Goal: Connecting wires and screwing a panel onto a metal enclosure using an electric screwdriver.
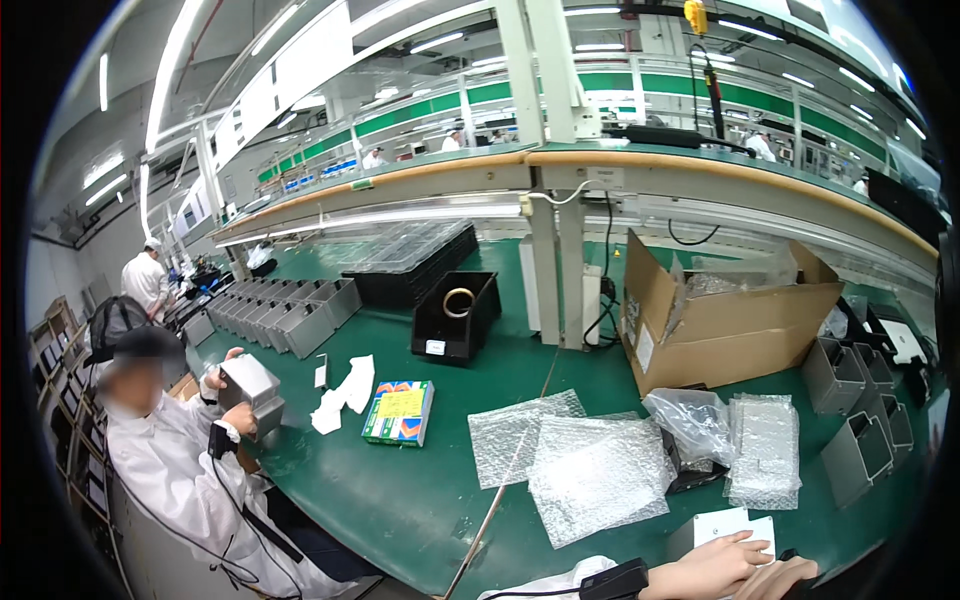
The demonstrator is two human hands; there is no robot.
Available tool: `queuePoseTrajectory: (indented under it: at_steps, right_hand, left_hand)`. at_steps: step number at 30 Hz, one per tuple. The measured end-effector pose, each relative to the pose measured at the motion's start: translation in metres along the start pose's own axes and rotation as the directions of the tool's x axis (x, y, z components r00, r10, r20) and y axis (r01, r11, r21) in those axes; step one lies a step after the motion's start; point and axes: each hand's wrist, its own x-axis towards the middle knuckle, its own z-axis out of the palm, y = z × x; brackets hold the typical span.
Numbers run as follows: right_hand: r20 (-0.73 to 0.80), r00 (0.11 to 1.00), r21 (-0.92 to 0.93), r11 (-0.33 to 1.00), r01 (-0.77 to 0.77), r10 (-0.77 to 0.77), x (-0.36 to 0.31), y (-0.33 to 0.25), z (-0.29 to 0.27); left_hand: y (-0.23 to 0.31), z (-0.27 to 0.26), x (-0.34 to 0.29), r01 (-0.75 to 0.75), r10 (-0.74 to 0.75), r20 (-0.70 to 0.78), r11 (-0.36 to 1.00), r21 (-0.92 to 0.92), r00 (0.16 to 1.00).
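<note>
At the lower right edge, a light grey box with a white top [728, 527] rests on the green bench. My left hand [712, 568] lies over its near side, fingers stretched out across the white top. Right beside it is my right hand [782, 577], its fingers bent and pressed together; what they hold, if anything, is hidden by the hand and the frame edge. A black device [615, 580] is strapped at my left wrist. Just beyond the box lie stacked bubble-wrap pouches [764, 450] and a clear plastic bag [690, 422] over a black tray.
Flat bubble-wrap sheets [598, 475] lie left of the box. Grey housings [858, 458] stand at right, near an open cardboard carton [730, 340]. A bench post [570, 270] rises mid-table. At left, a co-worker [190, 450] handles a grey housing [252, 390].
</note>
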Motion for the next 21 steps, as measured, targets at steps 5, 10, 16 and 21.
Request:
queuePoseTrajectory:
  at_steps: [5,10,16,21]
  right_hand:
    - [0.022,0.999,0.103,0.994,0.043,-0.046,0.013,-0.048,-0.009]
    - [-0.564,0.766,-0.302,0.940,0.155,-0.308,-0.041,-0.079,-0.007]
    - [-0.942,0.289,-0.334,0.545,-0.769,-0.169,-0.070,-0.089,-0.033]
    - [-0.935,0.207,-0.144,-0.226,-0.964,-0.289,-0.131,-0.041,-0.100]
  left_hand:
    - [0.007,-0.002,0.009,-0.014,0.013,0.062,1.000,0.021,0.998]
    - [0.000,-0.010,0.001,0.085,-0.093,0.140,0.995,0.061,0.986]
    - [0.010,-0.015,0.012,0.161,-0.165,0.210,0.986,0.038,0.964]
    - [0.019,-0.027,0.015,0.166,-0.173,0.202,0.985,0.050,0.964]
